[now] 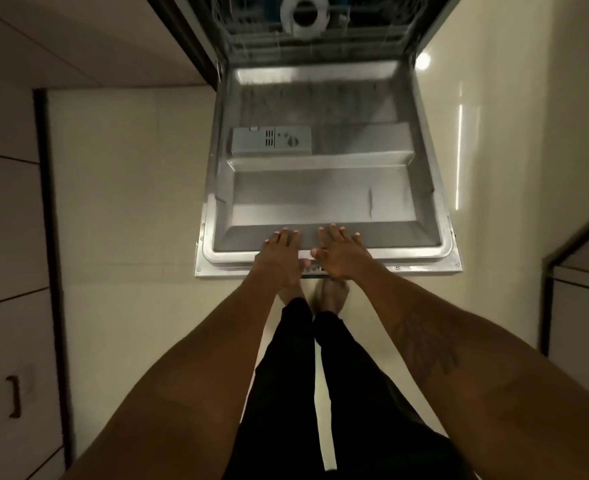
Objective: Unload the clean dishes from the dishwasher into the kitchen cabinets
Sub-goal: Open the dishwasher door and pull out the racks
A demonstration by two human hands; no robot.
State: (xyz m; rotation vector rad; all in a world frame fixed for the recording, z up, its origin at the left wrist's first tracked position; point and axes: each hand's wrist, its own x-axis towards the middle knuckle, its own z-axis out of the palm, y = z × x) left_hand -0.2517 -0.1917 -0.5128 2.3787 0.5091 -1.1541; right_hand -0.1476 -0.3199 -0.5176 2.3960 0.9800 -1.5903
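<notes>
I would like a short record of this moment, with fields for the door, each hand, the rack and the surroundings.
dishwasher door: fully lowered, inner steel side facing up
detergent dispenser: on the inner door, lid closed
left hand: flat on the near edge of the door, fingers spread, holding nothing
right hand: flat on the same edge beside the left hand, holding nothing
lower rack: inside the machine, not pulled out; a white round dish shows in it
cabinet handle: dark, on the cupboard at far left
floor: pale and glossy
</notes>
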